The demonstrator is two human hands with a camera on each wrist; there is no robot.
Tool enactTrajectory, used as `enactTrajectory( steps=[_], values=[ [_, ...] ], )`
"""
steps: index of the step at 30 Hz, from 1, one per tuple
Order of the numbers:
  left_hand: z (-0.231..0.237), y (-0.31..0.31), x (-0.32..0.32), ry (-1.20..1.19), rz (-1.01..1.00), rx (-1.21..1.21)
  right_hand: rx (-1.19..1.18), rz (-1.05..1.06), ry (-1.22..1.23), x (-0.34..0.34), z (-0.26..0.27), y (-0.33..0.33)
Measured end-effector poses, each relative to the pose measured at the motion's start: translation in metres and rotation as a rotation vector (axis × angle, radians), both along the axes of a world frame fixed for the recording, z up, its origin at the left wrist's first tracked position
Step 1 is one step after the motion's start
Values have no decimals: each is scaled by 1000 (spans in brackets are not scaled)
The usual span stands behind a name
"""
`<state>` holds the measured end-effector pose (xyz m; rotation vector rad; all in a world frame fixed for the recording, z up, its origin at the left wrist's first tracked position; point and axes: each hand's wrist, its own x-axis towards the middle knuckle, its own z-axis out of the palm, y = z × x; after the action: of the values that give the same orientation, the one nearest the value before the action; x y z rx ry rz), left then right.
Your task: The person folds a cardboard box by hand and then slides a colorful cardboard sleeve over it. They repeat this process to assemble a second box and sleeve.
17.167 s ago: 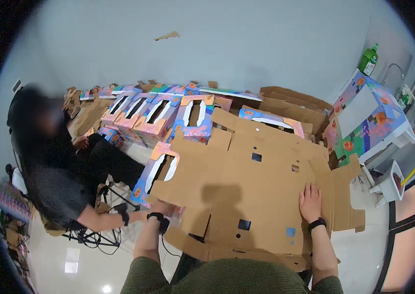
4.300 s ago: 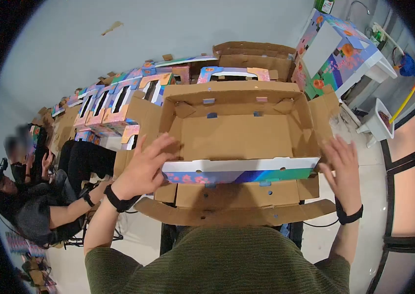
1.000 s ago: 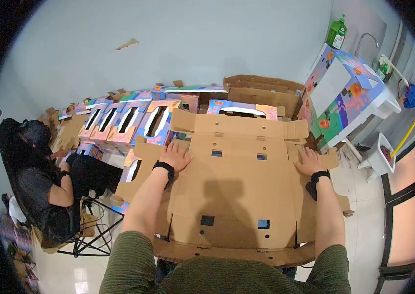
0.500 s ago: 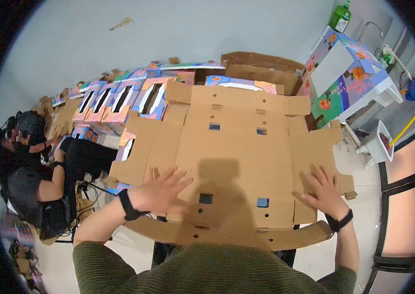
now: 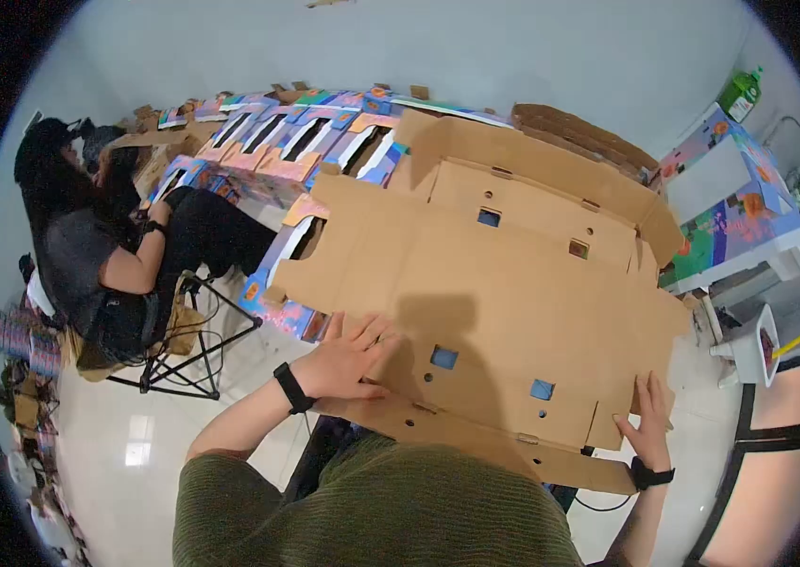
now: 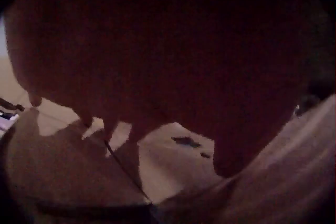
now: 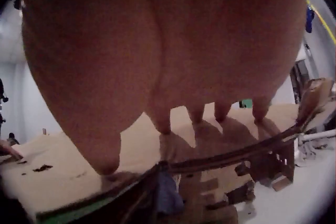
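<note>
Carton blank (image 5: 532,293) lies unfolded, brown side up, in front of you and reaching well beyond both hands. Your left hand (image 5: 348,364) is over its near left part, fingers straight and spread, gripping nothing; whether the palm bears on the board cannot be told from the dark wrist view. Your right hand (image 5: 647,425) is at the near right edge, fingers extended, thumb set apart, fingertips on or very close to the surface; no grip there either.

Handling, estimated: light for its spread, stiff across each panel, easily hinged along the creases. Face looks dry and matte, so expect little slip under your fingertips. Likely weak spots — corners of the cut-out (image 5: 443,356) just right of your left hand, and the slit (image 5: 593,425) beside your right thumb; pulling there could tear. The far flap (image 5: 551,170), well ahead of both hands, stands raised: best pinched near its two ends. For the near flap (image 5: 480,438), between your hands, take the free edge with a wide hold so it doesn't buckle mid-span.
</note>
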<state>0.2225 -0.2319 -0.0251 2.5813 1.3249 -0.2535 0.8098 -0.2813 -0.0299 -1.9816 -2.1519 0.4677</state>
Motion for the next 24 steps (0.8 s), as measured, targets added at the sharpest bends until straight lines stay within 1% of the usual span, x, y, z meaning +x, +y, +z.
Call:
enactTrajectory(
  steps=[2, 3, 6, 9, 10, 12, 13, 14, 15, 17, 19, 20, 21, 23, 24],
  values=[
    [10, 5, -13, -100, 19, -72, 25, -7, 8, 2, 13, -3],
    [16, 8, -22, -150, 25, -108, -7, -19, -2, 1, 21, -3],
    [47, 17, -55, -444, 266, -259, -84, -45, -5, -6, 53, -9],
    [67, 15, -101, -555, 374, -194, -145, 0, -11, -16, 91, -14],
    [69, 18, -119, -586, 402, -269, -149, -7, -26, -22, 100, -16],
    [74, 22, -152, -645, 458, -417, -175, 2, 39, -40, 123, -19],
    [69, 19, -165, -724, 585, -472, -186, 3, 72, -47, 131, -20],
    [56, 17, -178, -805, 711, -524, -191, 44, 59, -50, 134, -20],
    [35, 16, -192, -885, 835, -575, -208, 40, 49, -55, 139, -21],
    [-27, 18, -215, -815, 853, -434, -241, 24, 29, -71, 145, -20],
    [-112, 21, -235, -809, 903, -343, -216, 112, -10, -78, 143, -16],
    [-141, 25, -240, -796, 902, -356, -199, 138, -26, -82, 142, -17],
    [-168, 32, -241, -781, 887, -372, -240, 132, 12, -90, 144, -15],
    [-221, 39, -250, -445, 782, 5, -314, 109, 89, -105, 149, -8],
    [-240, 50, -258, -396, 819, -57, -255, 154, 41, -102, 138, -9]
  ],
)
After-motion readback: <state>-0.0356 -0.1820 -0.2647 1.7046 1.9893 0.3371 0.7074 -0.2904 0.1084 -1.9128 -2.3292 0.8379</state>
